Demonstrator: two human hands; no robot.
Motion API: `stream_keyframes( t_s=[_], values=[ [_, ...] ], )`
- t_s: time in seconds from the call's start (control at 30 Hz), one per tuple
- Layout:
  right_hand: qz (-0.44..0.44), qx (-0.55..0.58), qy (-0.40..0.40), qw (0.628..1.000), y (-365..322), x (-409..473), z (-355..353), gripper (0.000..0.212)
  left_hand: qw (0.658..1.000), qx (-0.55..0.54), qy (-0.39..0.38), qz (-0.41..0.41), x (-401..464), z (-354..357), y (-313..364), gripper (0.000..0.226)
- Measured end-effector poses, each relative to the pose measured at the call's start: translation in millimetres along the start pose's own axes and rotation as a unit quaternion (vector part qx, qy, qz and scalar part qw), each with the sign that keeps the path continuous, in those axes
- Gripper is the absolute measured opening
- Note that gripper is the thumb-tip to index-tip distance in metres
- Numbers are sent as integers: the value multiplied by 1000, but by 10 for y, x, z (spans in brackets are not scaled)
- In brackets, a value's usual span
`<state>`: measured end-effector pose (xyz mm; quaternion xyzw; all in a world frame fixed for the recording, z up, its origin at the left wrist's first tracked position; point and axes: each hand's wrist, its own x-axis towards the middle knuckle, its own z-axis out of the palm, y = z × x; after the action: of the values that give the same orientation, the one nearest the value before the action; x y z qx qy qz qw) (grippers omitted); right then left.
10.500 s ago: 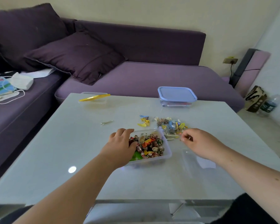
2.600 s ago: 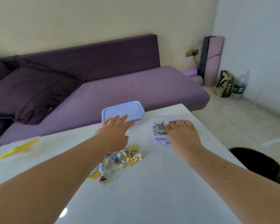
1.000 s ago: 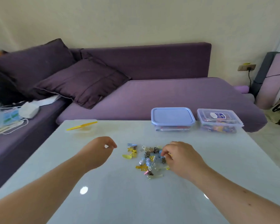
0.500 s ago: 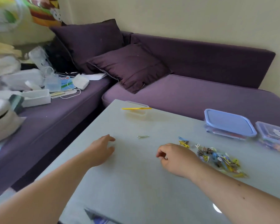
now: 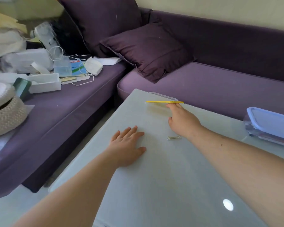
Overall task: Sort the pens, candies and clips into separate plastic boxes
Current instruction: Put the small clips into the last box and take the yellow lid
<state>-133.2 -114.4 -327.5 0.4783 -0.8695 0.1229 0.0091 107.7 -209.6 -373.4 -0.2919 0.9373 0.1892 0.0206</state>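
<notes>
Sofa point(image 5: 220, 82) in purple wraps the scene from nine o'clock round to two, its left seat piled with boxes, cables and a woven hat point(image 5: 5, 115). Below it, the pale glass table point(image 5: 162, 185) fills the frame from centre down to five o'clock. At three o'clock sits a plastic box under a blue lid point(image 5: 269, 122), partly cut off by the frame edge. At twelve o'clock on the table's far edge stands a clear box with a yellow lid point(image 5: 164, 101) lying loosely across its top. The right hand point(image 5: 182, 120) reaches to that box, fingertips at the lid's right end; whether they pinch it or merely touch cannot be told. The left hand point(image 5: 126, 145) lies flat on the glass at centre, fingers spread, holding nothing. Smallest of all, one metal clip point(image 5: 173, 137) rests on the table just beside the right wrist.

Judging by this, the step in hand is fetching the empty box for the clips. Next would be a firm hold on lid or box, drawing it nearer, then gathering that stray clip.
</notes>
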Motion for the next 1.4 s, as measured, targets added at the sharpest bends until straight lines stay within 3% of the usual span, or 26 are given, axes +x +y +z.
stream_keyframes(
  t_s=[0.2, 0.3, 0.37, 0.47, 0.57, 0.73, 0.8, 0.9, 1.0, 1.07, 1.17, 1.27, 1.4],
  values=[
    [42, -18, -37, 998, -52, 190, 111, 34, 1000, -12, 28, 2, 33, 47, -31, 69],
    [35, 9, -39, 999, -86, -65, 85, 23, 993, -70, 92, -19, 26, 47, -9, 63],
    [25, 55, -55, 997, -114, -327, 37, 24, 965, -205, 140, -88, 1, -20, 7, 46],
    [48, 143, -106, 983, -170, -760, -98, 35, 879, -406, 189, -163, -30, -137, 4, 37],
    [91, 227, -130, 961, -243, -1132, -246, 54, 909, -359, 160, -141, -124, -167, 7, 47],
    [194, 236, -120, 945, -391, -1282, -408, 81, 966, -218, 95, -102, -202, -111, 83, 64],
    [245, 221, -113, 937, -436, -1275, -418, 73, 972, -199, 88, -89, -197, -78, 127, 60],
    [275, 251, -80, 925, -452, -1239, -373, 44, 978, -173, 80, -89, -156, -59, 221, 40],
    [286, 340, 25, 895, -443, -1221, -400, 37, 973, -167, 101, -122, -113, -86, 247, 26],
    [285, 379, 99, 875, -392, -1216, -512, 44, 964, -192, 123, -138, -101, -107, 179, 19],
    [262, 415, 159, 857, -219, -1119, -693, 43, 941, -238, 177, -162, -84, -191, 11, 16],
    [271, 439, 170, 840, -25, -963, -760, 33, 919, -280, 207, -185, -120, -272, -177, 25],
    [338, 452, 104, 819, 102, -755, -695, 34, 897, -344, 177, -215, -243, -250, -313, 19]
  ],
)
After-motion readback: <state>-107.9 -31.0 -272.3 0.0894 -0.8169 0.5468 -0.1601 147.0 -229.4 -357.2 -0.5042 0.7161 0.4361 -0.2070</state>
